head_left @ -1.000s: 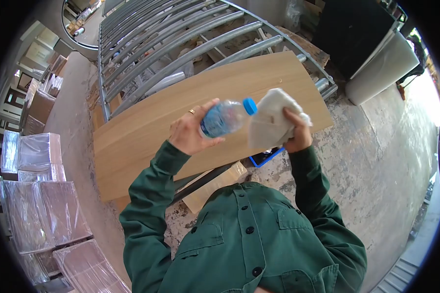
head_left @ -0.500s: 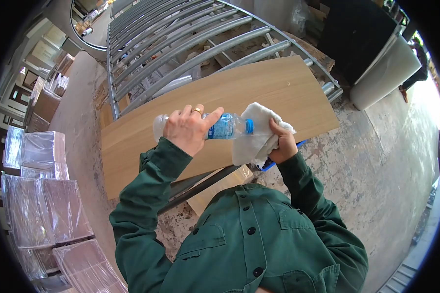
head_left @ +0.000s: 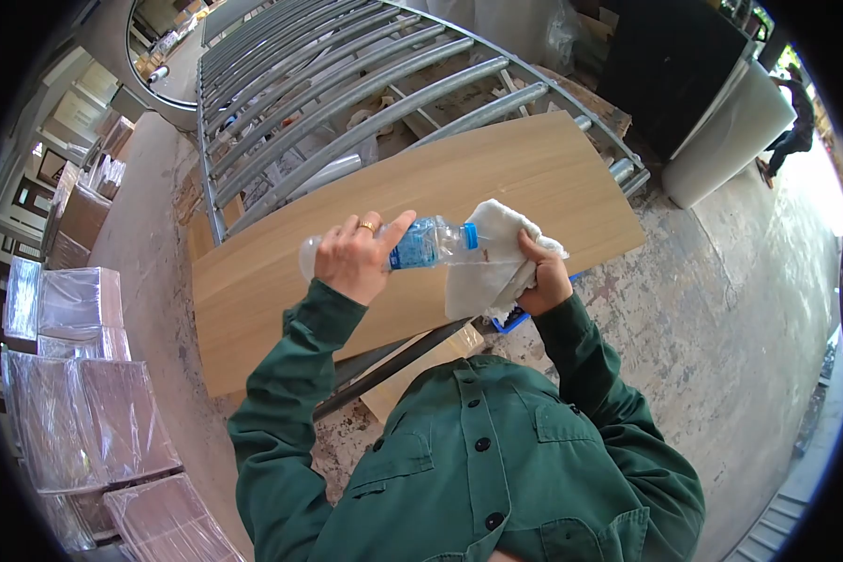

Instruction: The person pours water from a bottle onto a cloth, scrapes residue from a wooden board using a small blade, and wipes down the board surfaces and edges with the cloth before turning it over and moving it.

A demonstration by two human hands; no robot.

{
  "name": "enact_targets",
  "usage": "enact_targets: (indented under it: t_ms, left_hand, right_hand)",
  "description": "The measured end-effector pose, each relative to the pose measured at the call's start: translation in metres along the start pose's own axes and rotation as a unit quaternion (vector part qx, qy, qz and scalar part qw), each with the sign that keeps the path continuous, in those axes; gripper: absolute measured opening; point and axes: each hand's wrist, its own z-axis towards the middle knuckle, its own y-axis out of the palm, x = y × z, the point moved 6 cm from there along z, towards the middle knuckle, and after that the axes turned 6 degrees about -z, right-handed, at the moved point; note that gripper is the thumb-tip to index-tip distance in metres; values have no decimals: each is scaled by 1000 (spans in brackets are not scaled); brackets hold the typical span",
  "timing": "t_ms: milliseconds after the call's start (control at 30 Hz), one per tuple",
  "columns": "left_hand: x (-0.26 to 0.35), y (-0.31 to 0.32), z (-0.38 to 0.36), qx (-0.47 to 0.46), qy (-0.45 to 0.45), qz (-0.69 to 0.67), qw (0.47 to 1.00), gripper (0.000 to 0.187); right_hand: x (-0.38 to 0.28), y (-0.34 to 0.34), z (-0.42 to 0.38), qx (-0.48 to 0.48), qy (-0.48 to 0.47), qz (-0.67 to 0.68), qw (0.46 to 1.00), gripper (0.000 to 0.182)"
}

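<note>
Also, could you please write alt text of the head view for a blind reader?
The left hand holds a blue-capped plastic bottle sideways, cap toward the white cloth in the right hand, above a wooden board near metal rollers.

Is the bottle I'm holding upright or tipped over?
Tipped: the bottle lies roughly sideways in your left hand, its blue cap pointing toward the white cloth.

A wood-grained board (head_left: 534, 169) lies across the near end of a metal roller conveyor (head_left: 440, 96); the worn floor (head_left: 721, 309) bears a white roll (head_left: 731, 136) at far right.
</note>
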Motion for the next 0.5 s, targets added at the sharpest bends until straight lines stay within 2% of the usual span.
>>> enact_targets:
  t_ms: [100, 167, 200, 267, 333, 400, 433, 500]
  left_hand:
    - [-18, 25, -11, 16, -74, -144, 987, 60]
    - [-36, 44, -21, 47, -121, -269, 954, 62]
    - [-50, 56, -31, 100, -138, -377, 911, 62]
    - [-80, 70, -51, 200, -160, -572, 779, 62]
    - [-106, 65, -79, 266, -243, -624, 694, 61]
    - [-129, 57, -114, 375, -228, -587, 680, 61]
    - [-133, 49, -128, 406, -236, -568, 676, 61]
    - [-137, 38, -153, 458, -260, -513, 677, 62]
  right_hand:
    - [-3, 4, 3, 10, 10, 22, 1000, 32]
    - [-13, 0, 10, -2, 14, 34, 999, 32]
    - [-22, -8, 18, -5, 18, 44, 999, 33]
    - [-55, -21, 27, 18, -30, 41, 999, 34]
    - [-103, -29, 25, 44, -111, -5, 993, 37]
    - [-152, -35, 24, 46, -196, -47, 978, 35]
    - [-175, -37, 23, 73, -268, -73, 958, 34]
    - [-205, -28, 17, 196, -382, -148, 891, 31]
